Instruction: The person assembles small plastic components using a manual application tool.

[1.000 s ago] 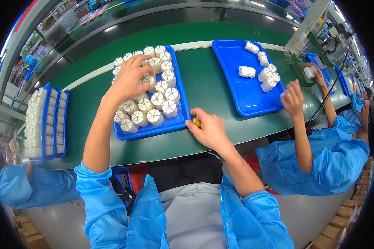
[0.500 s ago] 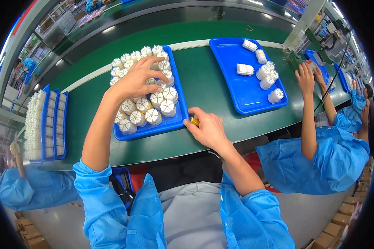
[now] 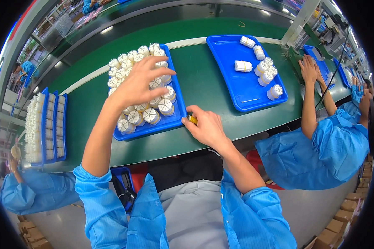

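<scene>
My left hand (image 3: 142, 85) is spread above a blue tray (image 3: 176, 118), its fingers apart and nothing gripped in them. Many white round bundles (image 3: 166, 107) with segmented tops, some with yellow bands, stand upright in this tray; the hand hides part of them. At the tray's near right corner, my right hand (image 3: 208, 126) is closed around a small yellow, dark-ended object (image 3: 192, 119). Its kind cannot be made out, as the fingers cover most of it.
A second blue tray (image 3: 247, 97) to the right holds several similar bundles, some on their sides. Blue trays (image 3: 55, 128) of white pieces stand on edge at the left. A co-worker's hands (image 3: 309, 70) work at the far right. The green bench (image 3: 203, 70) has a pale rail behind.
My left hand has shifted slightly right and its fingers have spread wider over the bundles. My right hand stays at the tray corner. The co-worker's hands have come together.
</scene>
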{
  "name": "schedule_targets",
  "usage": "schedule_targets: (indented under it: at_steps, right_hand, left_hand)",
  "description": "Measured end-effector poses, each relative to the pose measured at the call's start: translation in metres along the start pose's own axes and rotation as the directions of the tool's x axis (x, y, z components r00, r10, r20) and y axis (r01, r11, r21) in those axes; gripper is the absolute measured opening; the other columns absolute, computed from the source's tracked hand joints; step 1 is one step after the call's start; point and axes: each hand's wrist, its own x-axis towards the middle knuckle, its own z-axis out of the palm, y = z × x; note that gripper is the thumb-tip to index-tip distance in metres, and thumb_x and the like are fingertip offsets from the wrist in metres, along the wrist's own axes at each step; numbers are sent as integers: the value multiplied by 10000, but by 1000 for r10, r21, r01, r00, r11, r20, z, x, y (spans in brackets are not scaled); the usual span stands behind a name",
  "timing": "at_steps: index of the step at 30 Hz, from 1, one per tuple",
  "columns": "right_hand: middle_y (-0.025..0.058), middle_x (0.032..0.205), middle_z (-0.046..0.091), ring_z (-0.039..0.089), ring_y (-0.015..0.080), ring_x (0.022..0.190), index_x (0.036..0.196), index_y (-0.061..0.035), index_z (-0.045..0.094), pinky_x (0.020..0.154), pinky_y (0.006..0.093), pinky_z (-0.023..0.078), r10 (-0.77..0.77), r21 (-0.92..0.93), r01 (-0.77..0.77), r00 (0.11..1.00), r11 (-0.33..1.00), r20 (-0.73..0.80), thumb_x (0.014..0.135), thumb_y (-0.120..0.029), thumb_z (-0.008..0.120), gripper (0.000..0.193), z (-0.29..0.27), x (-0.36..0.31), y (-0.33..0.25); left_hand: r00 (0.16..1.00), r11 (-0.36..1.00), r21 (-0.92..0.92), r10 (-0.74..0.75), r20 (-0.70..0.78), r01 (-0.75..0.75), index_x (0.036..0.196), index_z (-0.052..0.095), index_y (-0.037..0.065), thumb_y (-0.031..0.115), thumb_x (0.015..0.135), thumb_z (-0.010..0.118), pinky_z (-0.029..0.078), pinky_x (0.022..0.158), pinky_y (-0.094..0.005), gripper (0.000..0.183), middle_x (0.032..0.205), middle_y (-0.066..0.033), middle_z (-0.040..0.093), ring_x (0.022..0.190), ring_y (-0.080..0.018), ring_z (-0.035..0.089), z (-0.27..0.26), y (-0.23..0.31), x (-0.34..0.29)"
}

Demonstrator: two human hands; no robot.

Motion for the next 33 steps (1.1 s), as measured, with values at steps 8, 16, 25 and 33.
schedule_targets:
  at_steps: [8,16,25,33]
  right_hand:
    - [177,765,686,667,399,747,1044,-41,628,675,497,508,8,4,-8,1000,1000,6,860,-283,661,306,-4,0,0]
    - [193,851,684,663,380,792,1084,-47,646,703,439,519,-21,37,22,1000,999,-14,850,-298,683,345,-20,-8,0]
    - [105,1021,653,661,275,914,1112,-88,652,787,374,526,-39,-275,-265,651,924,-758,772,-244,757,389,-168,-16,95]
    - [140,976,677,686,297,839,1163,-88,624,763,382,522,227,-393,-503,792,770,-567,792,-333,734,459,-184,-30,116]
  left_hand:
    - [977,943,279,144,155,-183,1015,694,152,202,682,730,245,1168,-516,339,1394,-133,480,1355,-352,374,16,29,-12]
    - [989,983,147,90,117,-107,1119,672,149,195,680,737,276,1145,-501,446,1421,-148,456,1347,-390,370,14,26,-12]
    - [975,1000,11,28,-219,-26,1169,647,88,113,647,774,336,1077,-502,538,1382,-177,484,1294,-397,432,-1,89,-54]
    - [977,848,-517,6,-212,-117,1128,658,60,112,733,740,381,1043,-500,407,1334,-178,528,1249,-384,484,67,141,-73]
